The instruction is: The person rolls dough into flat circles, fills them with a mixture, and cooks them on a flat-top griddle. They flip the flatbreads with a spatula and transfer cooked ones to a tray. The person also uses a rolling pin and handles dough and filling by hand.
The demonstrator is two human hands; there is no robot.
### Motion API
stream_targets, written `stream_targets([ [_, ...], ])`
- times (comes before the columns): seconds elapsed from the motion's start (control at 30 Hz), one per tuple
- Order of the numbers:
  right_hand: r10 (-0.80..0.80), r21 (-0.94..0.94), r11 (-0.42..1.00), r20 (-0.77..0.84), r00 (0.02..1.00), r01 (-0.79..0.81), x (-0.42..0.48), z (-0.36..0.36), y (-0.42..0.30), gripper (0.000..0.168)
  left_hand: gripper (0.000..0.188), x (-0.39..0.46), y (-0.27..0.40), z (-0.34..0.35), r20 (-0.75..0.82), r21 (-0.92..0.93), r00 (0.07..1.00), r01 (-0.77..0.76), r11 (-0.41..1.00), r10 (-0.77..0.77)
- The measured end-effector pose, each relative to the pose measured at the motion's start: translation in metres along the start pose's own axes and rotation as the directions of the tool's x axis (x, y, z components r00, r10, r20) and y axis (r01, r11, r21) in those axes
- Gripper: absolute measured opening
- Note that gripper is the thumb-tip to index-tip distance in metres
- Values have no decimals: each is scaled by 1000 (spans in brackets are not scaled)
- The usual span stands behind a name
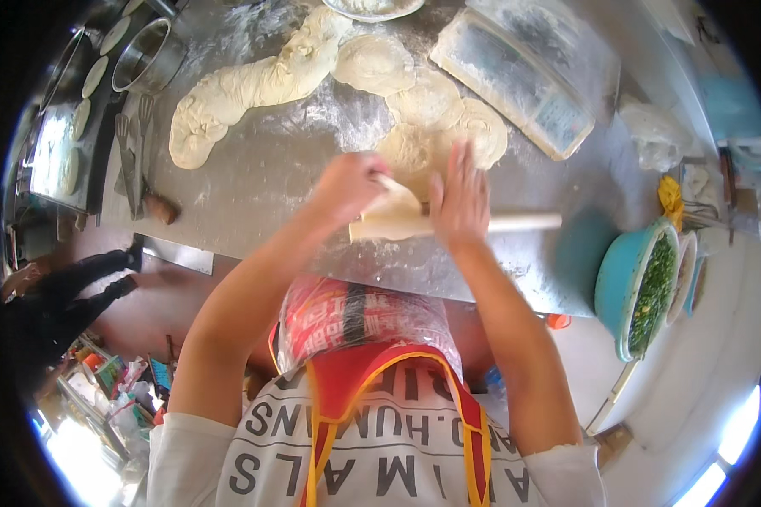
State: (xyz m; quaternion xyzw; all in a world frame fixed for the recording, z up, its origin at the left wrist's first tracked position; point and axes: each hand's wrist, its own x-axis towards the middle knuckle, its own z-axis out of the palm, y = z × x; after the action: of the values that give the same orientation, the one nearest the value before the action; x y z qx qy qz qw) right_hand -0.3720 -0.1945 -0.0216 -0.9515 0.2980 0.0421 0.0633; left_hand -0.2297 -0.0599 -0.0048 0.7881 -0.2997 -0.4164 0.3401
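My left hand is closed on the edge of a small, thin piece of dough, lifting part of it off the steel worktop. A wooden rolling pin lies crosswise near the front edge, beside this piece. My right hand rests flat across the pin, fingers stretched forward and blurred. Just beyond both hands, several flattened dough rounds overlap one another. A long, thick roll of dough curves across the worktop at the back left.
At the back right lies a floury rectangular container or lid. A blue basin of chopped greens stands at right. To the left are a steel pot, metal spatulas and a griddle with dough rounds. Another person's dark-clothed legs show beyond.
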Motion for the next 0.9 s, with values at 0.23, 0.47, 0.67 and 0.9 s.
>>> stream_targets([
  [0.23, 24, -168, 986, 18, 1000, -21, -18, 0, -11, 68, 29, -35, -11, 21, 91, 163, 969, -243, 956, 231],
  [0.47, -80, -146, 982, 238, 968, 117, -75, 1, -11, 71, 46, -8, -39, -13, -78, -356, 997, -55, 933, 29],
  [0.67, 98, 36, 995, -168, 981, -93, 10, 7, -20, 67, 31, -18, -8, 19, 165, 429, 912, -409, 805, 376],
  [0.9, -40, -127, 990, 179, 983, 63, -105, 15, -16, 80, 33, -4, -62, -11, -100, -459, 994, -77, 885, 34],
])
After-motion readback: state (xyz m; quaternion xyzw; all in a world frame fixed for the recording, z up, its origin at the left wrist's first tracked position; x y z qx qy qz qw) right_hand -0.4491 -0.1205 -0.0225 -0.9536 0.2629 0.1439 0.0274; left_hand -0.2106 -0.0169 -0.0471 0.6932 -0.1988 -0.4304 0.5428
